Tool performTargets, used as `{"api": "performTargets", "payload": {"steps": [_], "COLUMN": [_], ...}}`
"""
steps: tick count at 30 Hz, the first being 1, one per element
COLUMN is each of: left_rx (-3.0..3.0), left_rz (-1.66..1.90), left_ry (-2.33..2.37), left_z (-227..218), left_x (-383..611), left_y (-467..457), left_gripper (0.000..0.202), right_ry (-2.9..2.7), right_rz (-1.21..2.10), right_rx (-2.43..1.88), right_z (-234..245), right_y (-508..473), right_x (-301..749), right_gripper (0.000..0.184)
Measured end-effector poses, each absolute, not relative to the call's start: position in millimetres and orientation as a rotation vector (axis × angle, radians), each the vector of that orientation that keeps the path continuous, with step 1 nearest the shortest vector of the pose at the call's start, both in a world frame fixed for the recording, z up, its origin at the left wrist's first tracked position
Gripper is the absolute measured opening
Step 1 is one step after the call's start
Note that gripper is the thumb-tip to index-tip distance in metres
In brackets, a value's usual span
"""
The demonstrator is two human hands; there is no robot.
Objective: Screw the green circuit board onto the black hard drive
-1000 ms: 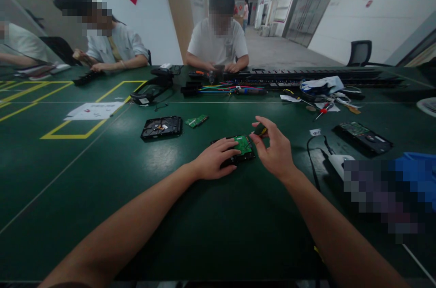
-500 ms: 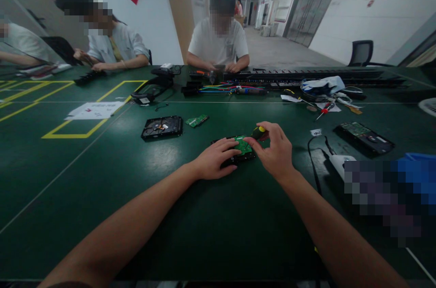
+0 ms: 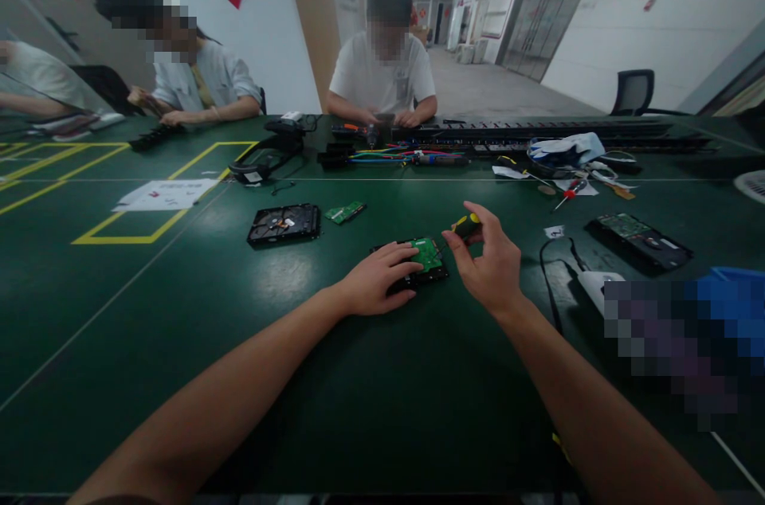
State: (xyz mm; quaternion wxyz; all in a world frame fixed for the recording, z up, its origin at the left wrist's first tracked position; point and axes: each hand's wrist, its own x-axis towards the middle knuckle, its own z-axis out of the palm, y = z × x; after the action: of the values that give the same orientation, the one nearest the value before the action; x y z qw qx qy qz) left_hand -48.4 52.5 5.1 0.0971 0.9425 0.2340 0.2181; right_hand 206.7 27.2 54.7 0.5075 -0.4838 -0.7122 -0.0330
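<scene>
A black hard drive [image 3: 433, 274] with a green circuit board [image 3: 428, 253] on top lies on the green table [image 3: 239, 330] in front of me. My left hand [image 3: 379, 280] rests flat on the drive's left part, fingers stretched over it. My right hand [image 3: 491, 262] is just right of the drive, fingers pinched round a small screwdriver with a yellow and black handle [image 3: 465, 225], which is tilted toward the board.
An opened hard drive [image 3: 284, 223] and a loose green board [image 3: 345, 211] lie to the left, another drive [image 3: 638, 239] to the right. A white device with a black cable [image 3: 589, 282] sits near my right arm. Tools and cables clutter the far side, where several people sit.
My right hand turned the screwdriver between its fingers, dipping toward the board and lifting slightly back. My left hand stayed on the drive.
</scene>
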Motion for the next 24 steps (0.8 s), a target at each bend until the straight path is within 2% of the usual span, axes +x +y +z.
{"api": "performTargets", "payload": {"steps": [14, 24], "left_rx": [2.802, 2.798], "left_rz": [0.637, 0.665], "left_ry": [0.703, 0.684], "left_z": [4.0, 3.2], "left_x": [-47.8, -47.3], "left_y": [53.3, 53.5], "left_gripper": [0.053, 0.053], "right_ry": [-1.74, -1.762], "right_rz": [-0.05, -0.037], "right_rx": [-1.166, -1.169], "right_z": [50.7, 55.8], "right_y": [28.7, 29.6], "right_x": [204.7, 203.7], "right_gripper": [0.052, 0.06]}}
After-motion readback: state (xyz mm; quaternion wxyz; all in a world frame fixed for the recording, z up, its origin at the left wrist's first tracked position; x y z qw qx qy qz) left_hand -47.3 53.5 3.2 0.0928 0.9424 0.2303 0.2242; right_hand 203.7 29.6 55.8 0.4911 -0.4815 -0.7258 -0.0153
